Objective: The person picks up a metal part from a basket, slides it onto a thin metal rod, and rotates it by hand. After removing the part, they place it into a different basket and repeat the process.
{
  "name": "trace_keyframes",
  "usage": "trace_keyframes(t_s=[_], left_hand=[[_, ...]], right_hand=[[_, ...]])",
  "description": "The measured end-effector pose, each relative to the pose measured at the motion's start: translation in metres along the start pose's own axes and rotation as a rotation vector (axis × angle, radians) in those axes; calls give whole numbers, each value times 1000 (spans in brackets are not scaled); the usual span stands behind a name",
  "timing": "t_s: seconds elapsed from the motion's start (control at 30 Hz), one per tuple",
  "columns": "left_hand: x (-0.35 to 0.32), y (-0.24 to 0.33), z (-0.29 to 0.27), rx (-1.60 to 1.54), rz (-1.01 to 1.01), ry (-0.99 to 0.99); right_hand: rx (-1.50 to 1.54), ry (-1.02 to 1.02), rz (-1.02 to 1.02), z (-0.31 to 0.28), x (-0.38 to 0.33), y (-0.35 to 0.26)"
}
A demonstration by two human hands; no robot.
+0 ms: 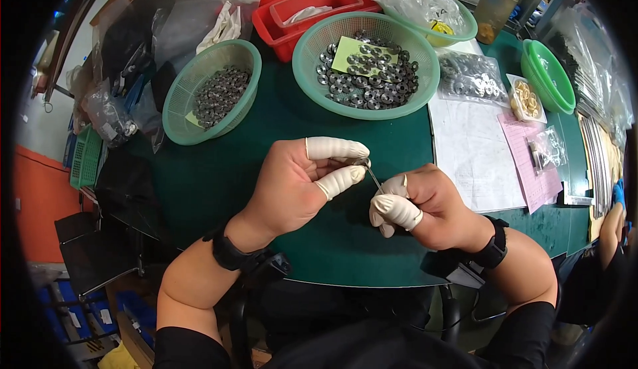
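My left hand [287,181], with white finger cots on the thumb and forefinger, pinches a small round metal part [363,162] over the green table. Cots also cover fingertips of my right hand [435,206], which is closed round a thin metal tool [376,179]. The tool's far end meets the part; its near end is hidden in my fingers, so its exact kind cannot be made out. Ahead stands a green mesh basket [300,70] of shiny round metal parts [375,90] with a yellow paper slip [347,55] among them.
A smaller mesh basket [174,116] holds darker small parts at the left. Red trays [266,26] stand behind. To the right lie white paper [465,169], a pink sheet [525,149], a bag of metal parts [468,76] and a tub of gold-coloured rings [525,100]. Another person's arm [608,236] shows far right.
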State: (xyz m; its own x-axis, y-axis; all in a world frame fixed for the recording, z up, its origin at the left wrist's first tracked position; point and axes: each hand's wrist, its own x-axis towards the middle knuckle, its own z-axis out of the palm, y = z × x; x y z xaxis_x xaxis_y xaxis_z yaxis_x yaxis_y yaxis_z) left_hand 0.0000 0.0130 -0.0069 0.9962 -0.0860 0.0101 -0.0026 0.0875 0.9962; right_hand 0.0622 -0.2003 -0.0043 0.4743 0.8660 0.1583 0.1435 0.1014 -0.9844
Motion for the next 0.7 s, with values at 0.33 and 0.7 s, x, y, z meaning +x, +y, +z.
trace_keyframes(t_s=[0.33,0.7], left_hand=[[0,-3,-4,231,157,-48],[-3,-3,0,227,127,9]], right_hand=[[-68,-40,-47,2,1,1],[-99,-32,4,4,0,-1]])
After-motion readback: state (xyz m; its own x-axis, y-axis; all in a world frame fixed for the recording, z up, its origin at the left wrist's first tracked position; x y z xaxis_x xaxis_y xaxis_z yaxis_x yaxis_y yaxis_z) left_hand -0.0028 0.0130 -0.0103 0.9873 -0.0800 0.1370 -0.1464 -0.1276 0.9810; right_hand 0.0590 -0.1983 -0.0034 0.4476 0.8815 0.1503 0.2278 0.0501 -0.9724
